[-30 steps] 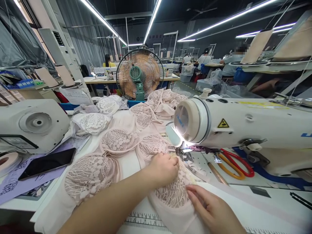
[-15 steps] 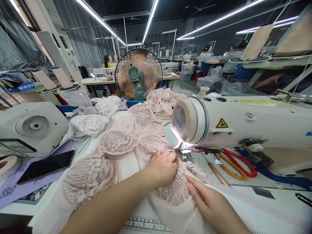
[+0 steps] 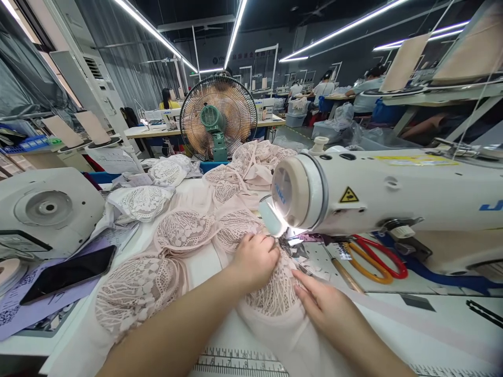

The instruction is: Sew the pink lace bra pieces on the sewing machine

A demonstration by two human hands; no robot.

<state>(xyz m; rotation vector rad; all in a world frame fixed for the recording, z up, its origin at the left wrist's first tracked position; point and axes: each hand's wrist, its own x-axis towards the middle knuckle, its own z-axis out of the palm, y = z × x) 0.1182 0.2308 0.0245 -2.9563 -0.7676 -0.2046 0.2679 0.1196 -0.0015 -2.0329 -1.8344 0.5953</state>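
A pale pink lace bra (image 3: 269, 296) lies under the head of a white sewing machine (image 3: 377, 193), its near cup passing by the needle area. My left hand (image 3: 257, 262) is curled over the top of this cup, close to the presser foot, fingers closed on the fabric. To its right, my right hand (image 3: 320, 301) pinches the cup's right edge between thumb and forefinger. The needle itself is lost in glare and behind my fingers. More pink lace bras (image 3: 139, 293) lie joined or heaped to the left and behind.
Scissors with red and orange handles (image 3: 377, 262) lie under the machine arm. A phone (image 3: 68, 275) rests on purple paper at left, near another white machine part (image 3: 51, 209). Behind the heap stands a fan (image 3: 218, 118). A printed ruler (image 3: 239, 362) runs along the front edge.
The bra cup and my right hand have shifted slightly forward, nearer the needle. My left hand stays close by the presser foot. The whole view has turned a little to the right.
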